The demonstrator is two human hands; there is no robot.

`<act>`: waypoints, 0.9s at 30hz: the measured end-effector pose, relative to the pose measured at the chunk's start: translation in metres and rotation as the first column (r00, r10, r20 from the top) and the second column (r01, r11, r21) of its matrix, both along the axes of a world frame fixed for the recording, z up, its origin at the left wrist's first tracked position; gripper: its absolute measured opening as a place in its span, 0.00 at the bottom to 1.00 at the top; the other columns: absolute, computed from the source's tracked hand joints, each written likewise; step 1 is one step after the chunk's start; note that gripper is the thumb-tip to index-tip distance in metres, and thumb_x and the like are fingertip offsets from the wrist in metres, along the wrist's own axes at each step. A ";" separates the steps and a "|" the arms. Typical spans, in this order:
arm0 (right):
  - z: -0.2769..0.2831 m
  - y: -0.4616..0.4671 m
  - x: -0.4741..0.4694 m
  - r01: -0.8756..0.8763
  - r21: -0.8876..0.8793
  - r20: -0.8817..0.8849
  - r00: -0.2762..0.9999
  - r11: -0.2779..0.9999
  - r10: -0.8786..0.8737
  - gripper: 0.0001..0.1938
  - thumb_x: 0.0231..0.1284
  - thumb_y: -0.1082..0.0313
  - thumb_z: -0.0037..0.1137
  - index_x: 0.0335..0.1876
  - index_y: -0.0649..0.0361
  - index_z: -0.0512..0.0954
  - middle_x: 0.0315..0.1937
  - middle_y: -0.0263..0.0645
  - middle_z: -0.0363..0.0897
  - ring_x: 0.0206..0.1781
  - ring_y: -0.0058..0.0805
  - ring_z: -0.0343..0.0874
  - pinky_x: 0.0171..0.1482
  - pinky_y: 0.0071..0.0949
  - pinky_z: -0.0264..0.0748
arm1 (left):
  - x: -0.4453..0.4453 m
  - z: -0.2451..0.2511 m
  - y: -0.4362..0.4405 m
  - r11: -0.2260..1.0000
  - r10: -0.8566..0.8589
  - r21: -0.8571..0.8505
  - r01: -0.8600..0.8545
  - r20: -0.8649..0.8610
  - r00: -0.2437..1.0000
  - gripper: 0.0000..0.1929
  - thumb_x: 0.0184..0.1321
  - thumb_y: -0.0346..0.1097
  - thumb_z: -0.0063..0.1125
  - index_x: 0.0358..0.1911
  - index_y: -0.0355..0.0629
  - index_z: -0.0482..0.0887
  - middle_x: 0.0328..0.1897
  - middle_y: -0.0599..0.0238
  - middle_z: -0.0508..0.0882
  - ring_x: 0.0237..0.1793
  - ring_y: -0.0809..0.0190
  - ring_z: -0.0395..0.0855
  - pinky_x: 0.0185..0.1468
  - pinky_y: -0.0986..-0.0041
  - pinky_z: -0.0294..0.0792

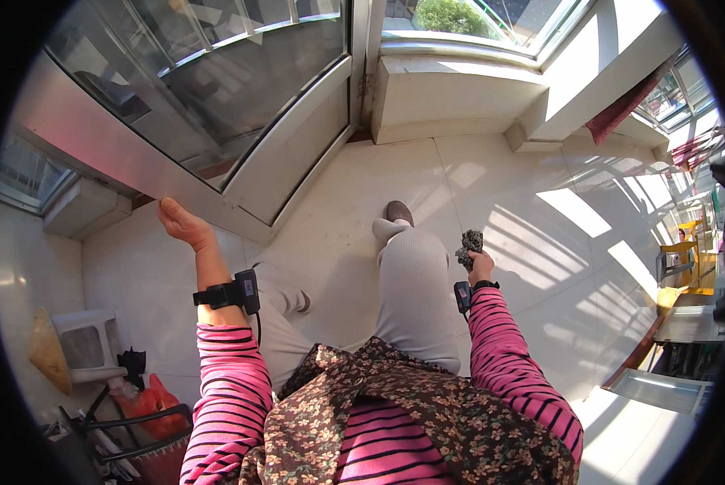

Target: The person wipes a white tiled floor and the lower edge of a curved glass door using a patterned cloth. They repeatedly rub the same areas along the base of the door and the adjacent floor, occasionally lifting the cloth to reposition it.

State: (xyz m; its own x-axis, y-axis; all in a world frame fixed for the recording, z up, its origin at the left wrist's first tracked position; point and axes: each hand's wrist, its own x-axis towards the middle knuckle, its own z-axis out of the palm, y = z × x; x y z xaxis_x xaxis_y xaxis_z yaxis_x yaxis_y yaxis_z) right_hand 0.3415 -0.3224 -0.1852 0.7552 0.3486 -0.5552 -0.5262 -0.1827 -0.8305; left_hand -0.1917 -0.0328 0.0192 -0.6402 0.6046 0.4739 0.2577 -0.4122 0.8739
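My right hand (481,267) is shut on a bunched, dark grey speckled cloth (471,245), held out over the floor to the right of my leg. At the edge of a metal-framed glass door (174,185) is my left hand (185,224). Its fingers are partly hidden, and whether it touches or grips the door edge cannot be told. The door stands swung inward on its hinges, with a glass pane above and a plain panel (295,145) low down.
Pale floor tiles (350,254) lie around my feet, striped with sunlight. A low ledge (459,97) runs beneath the window ahead. At left are a white plastic stool (89,342), a red plastic bag (156,403) and a black-framed chair (138,424). Yellow furniture (681,257) stands far right.
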 end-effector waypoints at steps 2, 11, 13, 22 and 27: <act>0.002 -0.015 -0.009 -0.009 0.032 0.002 1.000 0.999 0.009 0.13 0.46 0.84 0.49 0.40 0.69 0.77 0.32 0.40 0.80 0.29 0.31 0.80 0.33 0.28 0.80 | -0.004 0.000 -0.002 0.999 -0.008 0.042 0.012 -0.087 0.996 0.26 0.66 0.56 0.43 0.46 0.34 0.74 0.44 0.60 0.78 0.45 0.62 0.73 0.52 0.73 0.66; 0.011 -0.071 -0.050 0.053 0.008 0.056 0.997 0.999 -0.053 0.13 0.46 0.84 0.49 0.40 0.69 0.76 0.33 0.41 0.80 0.30 0.33 0.81 0.34 0.29 0.80 | 0.001 0.003 -0.016 0.999 -0.041 0.021 0.046 -0.191 0.981 0.26 0.67 0.55 0.42 0.49 0.34 0.72 0.47 0.56 0.76 0.46 0.58 0.75 0.52 0.70 0.66; 0.012 -0.079 -0.056 0.052 -0.015 0.066 0.997 0.999 -0.050 0.13 0.46 0.84 0.49 0.40 0.70 0.76 0.32 0.41 0.79 0.30 0.33 0.80 0.34 0.29 0.79 | 0.001 0.004 -0.021 0.996 -0.089 -0.027 0.086 -0.149 0.985 0.26 0.67 0.55 0.43 0.49 0.34 0.72 0.47 0.56 0.76 0.45 0.58 0.75 0.51 0.70 0.66; 0.031 -0.086 -0.078 0.001 -0.045 0.130 0.992 0.999 0.005 0.15 0.44 0.84 0.50 0.42 0.72 0.76 0.33 0.43 0.79 0.32 0.34 0.81 0.37 0.30 0.79 | 0.003 0.011 -0.042 0.956 -0.291 0.016 0.294 -0.099 0.952 0.24 0.63 0.53 0.52 0.49 0.37 0.73 0.41 0.64 0.79 0.39 0.65 0.75 0.44 0.76 0.68; 0.051 -0.083 -0.086 -0.013 -0.023 0.131 0.991 1.000 0.016 0.15 0.47 0.84 0.50 0.45 0.74 0.74 0.34 0.44 0.79 0.31 0.35 0.80 0.35 0.31 0.80 | 0.006 0.014 -0.053 0.948 -0.314 0.013 0.319 -0.140 0.939 0.23 0.61 0.52 0.55 0.46 0.37 0.75 0.37 0.66 0.80 0.34 0.68 0.75 0.39 0.79 0.68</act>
State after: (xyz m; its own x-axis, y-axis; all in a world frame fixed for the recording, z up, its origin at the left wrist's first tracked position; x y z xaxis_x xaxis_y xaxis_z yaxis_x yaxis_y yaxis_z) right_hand 0.2557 -0.4056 -0.1345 0.8170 0.3485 -0.4593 -0.4101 -0.2089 -0.8878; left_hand -0.1859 -0.0855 0.0329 -0.3472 0.7471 0.5668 0.2233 -0.5211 0.8237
